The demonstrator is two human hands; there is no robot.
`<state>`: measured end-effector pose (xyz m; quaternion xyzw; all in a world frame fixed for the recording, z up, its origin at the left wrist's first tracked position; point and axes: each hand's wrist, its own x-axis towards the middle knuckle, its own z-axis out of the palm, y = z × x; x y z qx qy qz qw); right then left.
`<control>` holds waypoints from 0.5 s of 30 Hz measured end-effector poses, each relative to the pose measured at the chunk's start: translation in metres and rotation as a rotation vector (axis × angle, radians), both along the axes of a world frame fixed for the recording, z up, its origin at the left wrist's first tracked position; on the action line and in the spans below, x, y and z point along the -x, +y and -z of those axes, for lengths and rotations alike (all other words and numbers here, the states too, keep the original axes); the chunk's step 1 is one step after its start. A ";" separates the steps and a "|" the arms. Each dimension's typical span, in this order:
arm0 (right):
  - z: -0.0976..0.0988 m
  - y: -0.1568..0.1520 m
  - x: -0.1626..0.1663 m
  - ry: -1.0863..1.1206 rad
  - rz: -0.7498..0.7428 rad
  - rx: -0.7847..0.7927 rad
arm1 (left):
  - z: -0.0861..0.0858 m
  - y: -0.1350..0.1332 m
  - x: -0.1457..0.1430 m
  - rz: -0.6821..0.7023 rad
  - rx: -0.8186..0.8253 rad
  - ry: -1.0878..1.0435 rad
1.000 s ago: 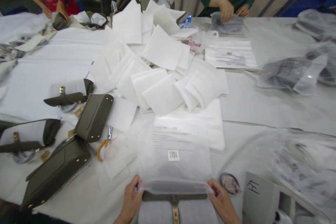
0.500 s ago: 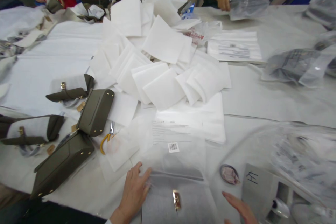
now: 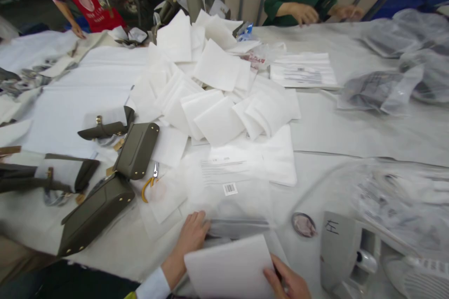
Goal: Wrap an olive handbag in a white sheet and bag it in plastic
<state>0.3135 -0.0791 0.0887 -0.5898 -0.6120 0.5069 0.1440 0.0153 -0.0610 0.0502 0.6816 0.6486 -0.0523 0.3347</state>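
My left hand (image 3: 192, 236) has its fingers curled at the left edge of a clear plastic bag (image 3: 242, 226), near its mouth. Printed lines and a barcode label (image 3: 230, 189) show on the bag's far part. In my right hand (image 3: 287, 280) is a flat white rectangular sheet (image 3: 228, 266), tilted up over the near part of the bag. The right thumb lies on the sheet's right edge; the other fingers are mostly hidden behind it. Something dark shows beside that thumb.
A heap of white sheets (image 3: 220, 70) covers the table's middle. Olive handbags (image 3: 136, 149) and yellow-handled nippers (image 3: 150, 182) lie left. At right are a tape roll (image 3: 303, 224), a grey dispenser (image 3: 340, 252) and plastic bags (image 3: 403, 205). Two people stand across the table.
My right hand, empty before, now holds the white sheet, which covers the gold clasp seen earlier. My left hand has shifted slightly right. The person in green no longer holds up a plastic-wrapped item.
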 end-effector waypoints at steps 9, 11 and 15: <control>0.021 0.024 0.015 -0.104 -0.310 0.133 | 0.016 0.023 0.017 -0.104 0.063 -0.260; 0.024 0.030 0.020 -0.143 -0.335 0.149 | 0.016 0.027 0.019 -0.094 0.065 -0.299; 0.035 0.047 0.033 -0.199 -0.287 0.198 | 0.008 0.031 0.020 -0.066 0.052 -0.339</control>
